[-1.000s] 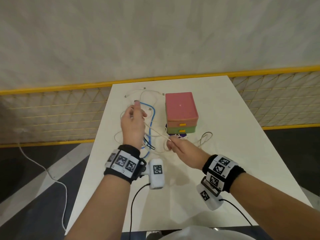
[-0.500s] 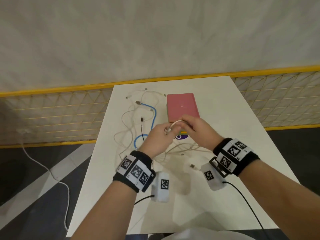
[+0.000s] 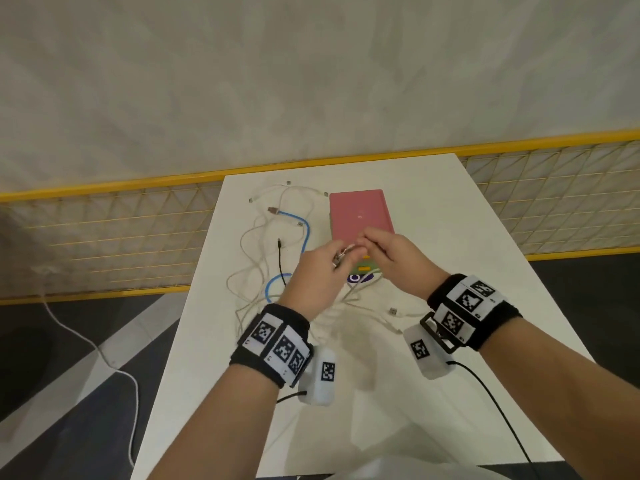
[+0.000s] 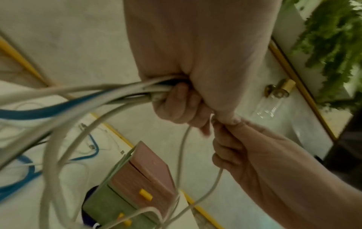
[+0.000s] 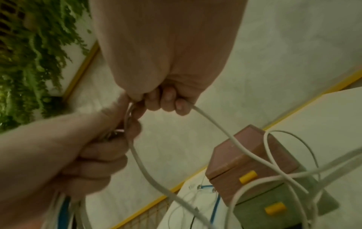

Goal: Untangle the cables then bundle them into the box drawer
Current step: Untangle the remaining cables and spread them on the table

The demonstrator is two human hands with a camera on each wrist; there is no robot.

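Moved since a second ago: both hands, from apart and low over the table (image 3: 433,216) to meeting in front of the drawer box (image 3: 360,213). Judged: gathering for bundling under way, drawers unopened. Left hand (image 3: 320,275): fingers clamped round several white cables (image 4: 109,91) and a blue cable (image 4: 49,108). Right hand (image 3: 398,261): fingers curled on one white cable (image 5: 211,122), pinched beside the left thumb. Remaining loops trail on the table, left of the box.

The left hand (image 3: 317,275) has been moved from the far left of the table to the front of the box (image 3: 360,216), where the right hand (image 3: 391,261) has been met. A bunch of cables (image 4: 109,94) has been gathered into it. A white cable (image 5: 213,124) is now held up by the right hand.
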